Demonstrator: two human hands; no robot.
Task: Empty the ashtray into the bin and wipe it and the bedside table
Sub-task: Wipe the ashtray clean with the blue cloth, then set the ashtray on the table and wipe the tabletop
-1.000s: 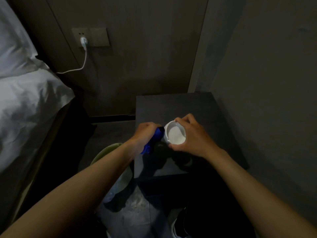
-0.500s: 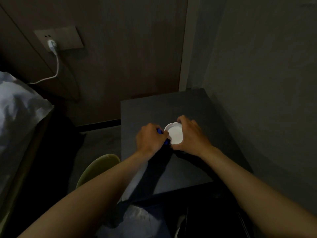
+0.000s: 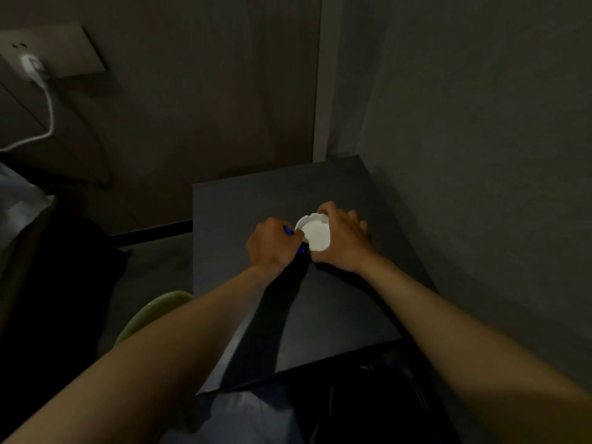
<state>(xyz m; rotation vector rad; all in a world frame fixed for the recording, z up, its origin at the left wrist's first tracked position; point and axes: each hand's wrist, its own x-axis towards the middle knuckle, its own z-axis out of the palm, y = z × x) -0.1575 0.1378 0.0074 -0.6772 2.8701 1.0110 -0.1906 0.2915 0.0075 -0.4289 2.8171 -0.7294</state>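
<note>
The ashtray (image 3: 313, 232) is sitting mid-table (image 3: 336, 309), the right hand (image 3: 344, 240) cupping its 3 o'clock rim. The left hand (image 3: 272, 243) is clenching a blue cloth (image 3: 302, 248) at its 9 o'clock. It's looking like rigid, glazed, breakable stuff, probably slick, so gripping the notched rim seems safest.

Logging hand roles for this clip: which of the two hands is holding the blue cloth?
The left hand: blue cloth shows between its curled fingers, at the rim of the white ashtray. The right hand only grips the ashtray.

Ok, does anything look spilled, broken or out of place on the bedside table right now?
Nothing stands out. The white ashtray looks clean and whole on the table, held by the right hand, while the left hand grips a blue cloth.
</note>
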